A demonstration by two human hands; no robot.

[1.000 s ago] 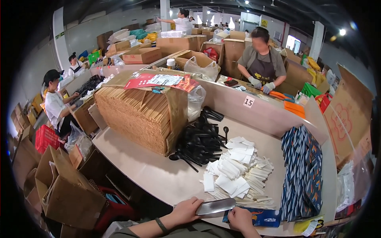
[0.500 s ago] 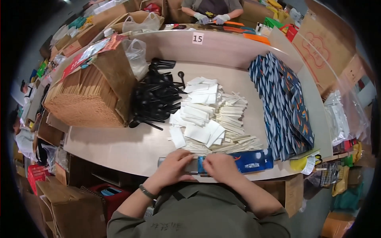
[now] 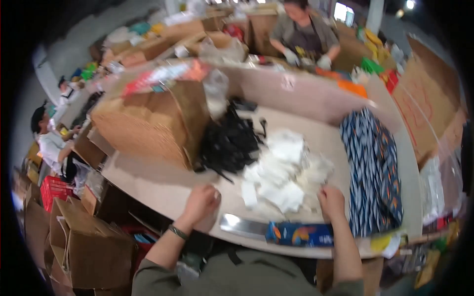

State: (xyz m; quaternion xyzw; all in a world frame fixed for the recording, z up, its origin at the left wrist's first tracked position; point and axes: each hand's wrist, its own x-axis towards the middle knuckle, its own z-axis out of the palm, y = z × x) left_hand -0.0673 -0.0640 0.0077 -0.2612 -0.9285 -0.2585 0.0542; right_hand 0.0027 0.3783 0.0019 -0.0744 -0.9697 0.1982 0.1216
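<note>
Both my hands are raised apart over the near part of the table, blurred by motion. Curled fingers close my left hand (image 3: pixel 201 202), left of a shiny silvery strip (image 3: pixel 242 226); I cannot make out anything in it. My right hand (image 3: pixel 332 201) is also closed, at the right edge of the pale thin sticks (image 3: pixel 318 170), and what it may hold is hidden. Below and between the hands, a long blue printed packet (image 3: pixel 298 234) lies flat, joined to or overlapping the strip. White folded paper pieces (image 3: pixel 284 195) are heaped beyond it, beside black plastic spoons (image 3: pixel 229 138).
A large carton of brown, layered sheets (image 3: pixel 148 128) stands at left. Blue printed packets (image 3: pixel 373 172) overlap in rows at right. A low partition (image 3: pixel 261 84) closes the table's far side, with a gloved person (image 3: pixel 308 37) beyond. Open cartons (image 3: pixel 91 241) stand at lower left.
The view has swung, shifting the table right and down. My hands have come off the packet and moved apart, the left one leftward, the right one toward the sticks.
</note>
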